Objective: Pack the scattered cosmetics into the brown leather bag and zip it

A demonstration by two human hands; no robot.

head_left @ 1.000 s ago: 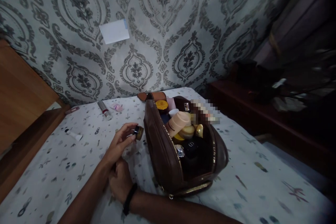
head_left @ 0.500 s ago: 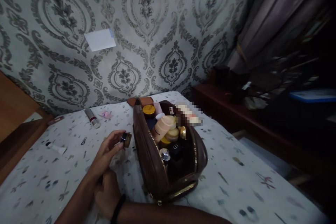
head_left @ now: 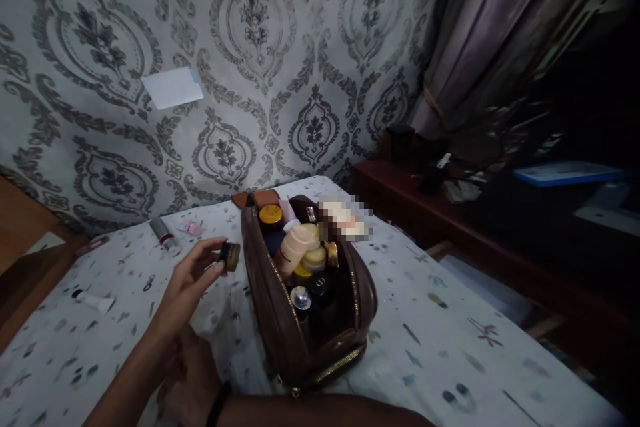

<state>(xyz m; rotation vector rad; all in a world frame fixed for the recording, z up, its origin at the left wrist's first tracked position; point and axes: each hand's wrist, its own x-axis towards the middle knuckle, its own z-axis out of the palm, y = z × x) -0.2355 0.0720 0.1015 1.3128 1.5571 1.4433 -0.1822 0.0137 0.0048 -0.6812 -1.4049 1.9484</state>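
The brown leather toiletry bag stands open on the patterned sheet, its gold zip parted. At least 7 items show inside it: a yellow-lidded jar and a pink tube at its far end, a peach bottle, a pale-lidded jar and a gold cap around its middle, and a black case and a faceted clear cap toward its near end.

The left hand pinches a small dark-lidded jar between thumb and fingertips, just left of the bag and outside it. The right hand is low and left of the bag, against the left forearm; its fingers are partly hidden, so I cannot tell whether they are clenched or released.

Outside the bag, to its left, 4 items lie loose: a silver cylinder with a red band, a small pink item, a slim pinkish item and a black-capped white tube. So the contents look divided, with most visible items inside the bag and the held jar out; how many have been handled cannot be told.
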